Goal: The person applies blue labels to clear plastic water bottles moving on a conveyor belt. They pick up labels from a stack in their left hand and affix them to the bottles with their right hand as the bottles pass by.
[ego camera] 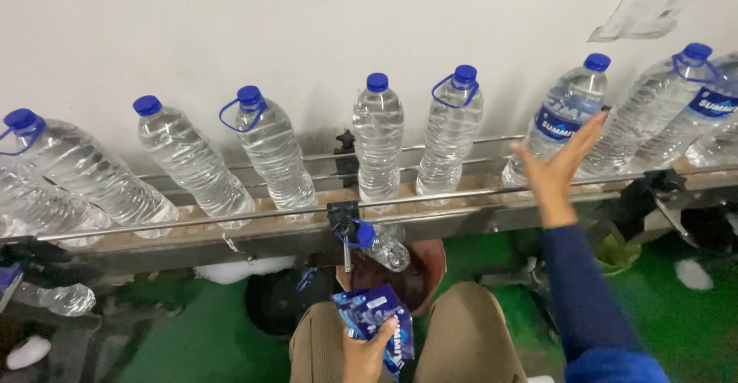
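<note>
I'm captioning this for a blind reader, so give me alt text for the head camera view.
A person's right hand reaches toward a labelled water bottle on a conveyor line carrying clear blue-capped bottles, while the left hand holds a stack of blue labels over the lap. A white wall is behind; the floor is green.

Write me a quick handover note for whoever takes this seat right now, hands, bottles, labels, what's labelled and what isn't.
Left hand: grip closed on a stack of blue labels, held over the lap.
Right hand: open, reaching out to the labelled bottle on the conveyor rail; contact not clear.
Bottles: a row stands on the conveyor. Two at the right end show blue labels; the five bottles to the left are bare.
A small bottle hangs below the rail above a brown bucket.
Done: right-end bottles labelled. Left: the bare ones.
</note>
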